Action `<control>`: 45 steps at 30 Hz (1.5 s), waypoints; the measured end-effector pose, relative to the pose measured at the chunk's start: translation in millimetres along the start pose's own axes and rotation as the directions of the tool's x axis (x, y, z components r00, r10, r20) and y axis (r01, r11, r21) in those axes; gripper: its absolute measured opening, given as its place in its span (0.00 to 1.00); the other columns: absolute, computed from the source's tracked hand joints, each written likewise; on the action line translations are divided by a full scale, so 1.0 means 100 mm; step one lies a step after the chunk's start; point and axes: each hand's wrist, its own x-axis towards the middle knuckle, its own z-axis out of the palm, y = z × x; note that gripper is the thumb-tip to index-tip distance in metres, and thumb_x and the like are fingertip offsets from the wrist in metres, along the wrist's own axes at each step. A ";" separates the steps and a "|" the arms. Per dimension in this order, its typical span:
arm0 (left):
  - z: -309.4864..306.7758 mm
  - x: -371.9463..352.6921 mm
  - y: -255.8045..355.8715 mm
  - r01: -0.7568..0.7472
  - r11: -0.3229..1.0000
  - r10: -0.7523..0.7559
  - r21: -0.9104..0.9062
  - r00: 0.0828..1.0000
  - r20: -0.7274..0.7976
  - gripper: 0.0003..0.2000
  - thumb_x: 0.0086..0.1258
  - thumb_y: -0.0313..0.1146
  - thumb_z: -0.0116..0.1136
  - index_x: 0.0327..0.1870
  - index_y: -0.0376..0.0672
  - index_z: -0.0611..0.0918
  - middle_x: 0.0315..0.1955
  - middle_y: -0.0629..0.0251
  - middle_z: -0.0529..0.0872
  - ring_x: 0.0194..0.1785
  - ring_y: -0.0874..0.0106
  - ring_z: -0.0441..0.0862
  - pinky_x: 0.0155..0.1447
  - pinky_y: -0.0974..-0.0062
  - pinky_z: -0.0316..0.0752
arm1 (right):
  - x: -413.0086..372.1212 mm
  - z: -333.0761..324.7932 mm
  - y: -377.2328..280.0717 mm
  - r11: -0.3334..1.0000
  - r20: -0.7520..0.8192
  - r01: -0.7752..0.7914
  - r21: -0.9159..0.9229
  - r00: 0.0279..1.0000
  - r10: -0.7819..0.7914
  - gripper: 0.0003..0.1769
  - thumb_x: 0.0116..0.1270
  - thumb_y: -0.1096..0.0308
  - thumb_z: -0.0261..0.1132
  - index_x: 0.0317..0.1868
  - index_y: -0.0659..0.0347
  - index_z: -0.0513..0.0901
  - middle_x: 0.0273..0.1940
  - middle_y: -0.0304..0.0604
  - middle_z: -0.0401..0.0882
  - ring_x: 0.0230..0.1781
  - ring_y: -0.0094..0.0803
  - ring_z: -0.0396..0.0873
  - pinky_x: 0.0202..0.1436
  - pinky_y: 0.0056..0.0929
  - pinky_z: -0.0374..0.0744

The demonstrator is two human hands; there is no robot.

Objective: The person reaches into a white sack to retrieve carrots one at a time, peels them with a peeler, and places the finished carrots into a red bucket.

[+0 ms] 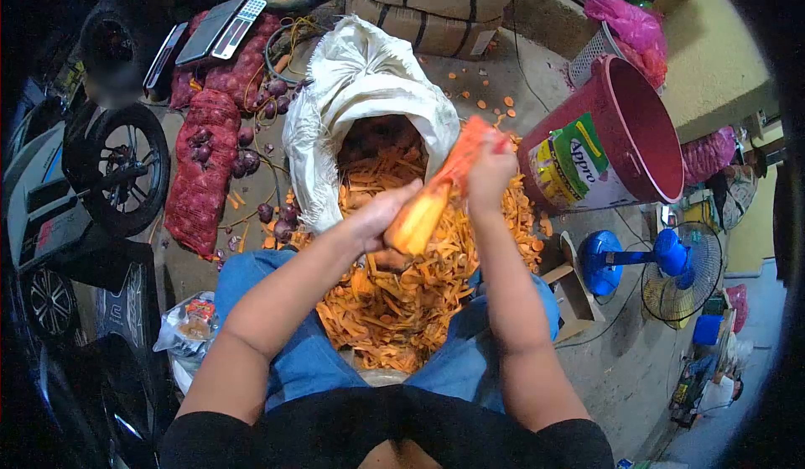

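My left hand (387, 217) is wrapped round a thick orange carrot (419, 220), its peeled end pointing toward me. Blurred by motion, my right hand (491, 175) is closed on a red-handled peeler (501, 143) at the carrot's far end. An orange-red smear there hides the blade and any strip coming off. Beneath both hands, a heap of orange peelings (394, 310) lies between my knees. Beyond it, a white woven sack (369, 79) has its mouth facing me, with peelings at the opening and a dark interior.
At right a large red bucket (579, 138) leans tilted, near a blue fan (671, 255) and an open cardboard box (574, 301). Red net bags of onions (201, 175) and a scale (214, 31) are at left, beside a motorbike wheel (126, 167). Cartons (428, 7) stand behind.
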 end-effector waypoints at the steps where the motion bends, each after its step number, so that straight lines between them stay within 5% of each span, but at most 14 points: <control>1: -0.04 0.01 -0.07 0.002 1.000 0.002 -0.026 0.991 0.134 0.19 0.64 0.46 0.34 0.41 0.39 0.70 0.27 0.63 0.77 0.28 0.72 0.77 0.31 0.76 0.74 | 0.19 -0.09 -0.02 0.998 -0.096 -0.053 -0.030 0.994 0.050 0.15 0.58 0.64 0.51 0.22 0.68 0.68 0.17 0.44 0.69 0.16 0.29 0.67 0.24 0.28 0.67; 4: 0.05 -0.12 -0.03 -0.003 0.998 -0.006 0.064 0.990 0.140 0.20 0.62 0.48 0.38 0.41 0.39 0.71 0.29 0.61 0.78 0.29 0.73 0.77 0.32 0.76 0.74 | 0.50 -0.24 0.43 0.917 -0.257 -0.098 -0.386 0.966 -0.005 0.16 0.57 0.62 0.52 0.20 0.68 0.68 0.16 0.41 0.69 0.15 0.26 0.65 0.21 0.27 0.66; 6: -0.02 -0.06 -0.01 -0.051 0.994 0.068 -0.097 0.982 0.177 0.19 0.62 0.47 0.38 0.42 0.39 0.71 0.30 0.62 0.78 0.29 0.73 0.77 0.33 0.77 0.74 | 0.54 -0.33 0.34 0.926 -0.196 -0.329 -0.184 0.936 0.293 0.18 0.58 0.61 0.52 0.19 0.68 0.68 0.15 0.38 0.67 0.14 0.24 0.63 0.19 0.26 0.64; 9: -0.12 0.01 0.02 -0.112 0.988 0.113 -0.104 0.994 0.005 0.19 0.63 0.46 0.37 0.42 0.40 0.71 0.31 0.63 0.77 0.30 0.75 0.77 0.34 0.77 0.74 | 0.37 -0.21 0.15 0.936 -0.052 -0.338 0.099 0.937 0.344 0.17 0.58 0.60 0.52 0.21 0.67 0.69 0.16 0.37 0.66 0.16 0.22 0.62 0.20 0.25 0.63; 12: -0.14 0.09 0.01 -0.171 0.980 0.174 -0.103 0.985 0.019 0.19 0.63 0.46 0.37 0.43 0.39 0.70 0.31 0.63 0.77 0.30 0.74 0.77 0.35 0.77 0.74 | 0.04 -0.02 -0.10 0.967 0.023 -0.069 0.245 0.998 0.066 0.16 0.59 0.61 0.51 0.23 0.67 0.69 0.17 0.37 0.66 0.18 0.22 0.62 0.22 0.25 0.63; 19: -0.24 0.08 0.13 -0.239 0.927 0.260 -0.288 0.965 0.034 0.19 0.63 0.46 0.37 0.44 0.39 0.70 0.33 0.61 0.77 0.33 0.72 0.76 0.35 0.72 0.74 | 0.23 -0.19 -0.01 0.997 -0.003 0.010 0.074 1.000 -0.010 0.14 0.61 0.64 0.49 0.21 0.63 0.66 0.15 0.33 0.62 0.16 0.20 0.59 0.20 0.22 0.61; 27: -0.26 0.22 0.08 -0.211 0.943 0.237 -0.256 0.969 0.074 0.19 0.62 0.48 0.37 0.44 0.42 0.69 0.32 0.61 0.76 0.33 0.70 0.76 0.34 0.67 0.74 | 0.05 -0.02 -0.16 0.843 0.080 -0.262 0.470 0.964 0.255 0.12 0.60 0.63 0.51 0.25 0.63 0.71 0.16 0.29 0.63 0.16 0.15 0.59 0.19 0.18 0.59; 30: -0.33 0.36 -0.01 -0.142 0.924 0.193 -0.354 0.975 0.112 0.19 0.64 0.46 0.32 0.44 0.41 0.69 0.34 0.60 0.76 0.34 0.71 0.76 0.38 0.73 0.73 | -0.18 0.04 -0.14 0.862 0.219 -0.284 0.420 0.953 0.208 0.12 0.60 0.63 0.51 0.26 0.63 0.71 0.18 0.32 0.67 0.17 0.17 0.62 0.21 0.19 0.62; 32: -0.21 0.36 -0.03 -0.183 0.917 0.198 -0.356 0.980 0.005 0.19 0.64 0.45 0.31 0.44 0.41 0.69 0.34 0.60 0.77 0.34 0.71 0.76 0.37 0.74 0.73 | -0.34 0.04 -0.37 0.995 0.208 0.046 0.093 0.976 -0.064 0.12 0.60 0.64 0.50 0.26 0.65 0.71 0.19 0.36 0.69 0.19 0.20 0.64 0.23 0.22 0.64; 35: -0.13 0.35 -0.08 -0.204 0.920 0.188 -0.334 0.979 -0.080 0.18 0.65 0.43 0.29 0.44 0.41 0.68 0.34 0.62 0.77 0.32 0.72 0.77 0.36 0.75 0.74 | -0.38 0.04 -0.26 0.995 0.248 0.093 0.033 0.964 -0.099 0.12 0.60 0.64 0.49 0.26 0.66 0.71 0.19 0.40 0.69 0.19 0.24 0.64 0.25 0.26 0.65; 38: -0.20 0.33 -0.11 -0.095 0.994 0.095 0.045 0.995 0.012 0.19 0.65 0.44 0.30 0.43 0.40 0.70 0.28 0.64 0.77 0.27 0.75 0.75 0.32 0.76 0.72 | -0.19 0.03 -0.01 1.000 0.202 0.018 -0.021 0.979 -0.013 0.13 0.59 0.65 0.50 0.26 0.67 0.71 0.19 0.44 0.71 0.19 0.28 0.66 0.25 0.28 0.66; 41: 0.03 0.03 -0.08 -0.019 0.994 0.011 0.107 0.997 0.076 0.18 0.64 0.44 0.34 0.43 0.39 0.70 0.33 0.62 0.77 0.32 0.75 0.77 0.33 0.78 0.73 | 0.35 -0.09 0.52 0.998 -0.070 -0.055 0.001 0.996 0.055 0.13 0.58 0.65 0.51 0.25 0.69 0.71 0.20 0.45 0.72 0.20 0.31 0.68 0.25 0.30 0.67; 43: -0.03 0.06 -0.11 -0.047 0.989 0.030 0.141 0.993 0.118 0.19 0.63 0.45 0.37 0.44 0.38 0.70 0.35 0.62 0.77 0.34 0.74 0.76 0.36 0.77 0.73 | 0.49 -0.22 0.45 0.913 -0.172 -0.294 -0.284 0.952 0.253 0.14 0.58 0.65 0.51 0.25 0.70 0.71 0.20 0.43 0.73 0.20 0.30 0.70 0.25 0.29 0.67; 45: -0.07 0.08 -0.05 -0.061 0.993 0.069 -0.103 0.995 0.077 0.20 0.62 0.46 0.38 0.45 0.39 0.69 0.37 0.61 0.76 0.37 0.73 0.75 0.38 0.75 0.72 | 0.40 -0.24 0.06 0.926 -0.136 -0.331 -0.183 0.941 0.310 0.14 0.59 0.64 0.51 0.26 0.70 0.71 0.21 0.42 0.73 0.19 0.28 0.70 0.25 0.28 0.67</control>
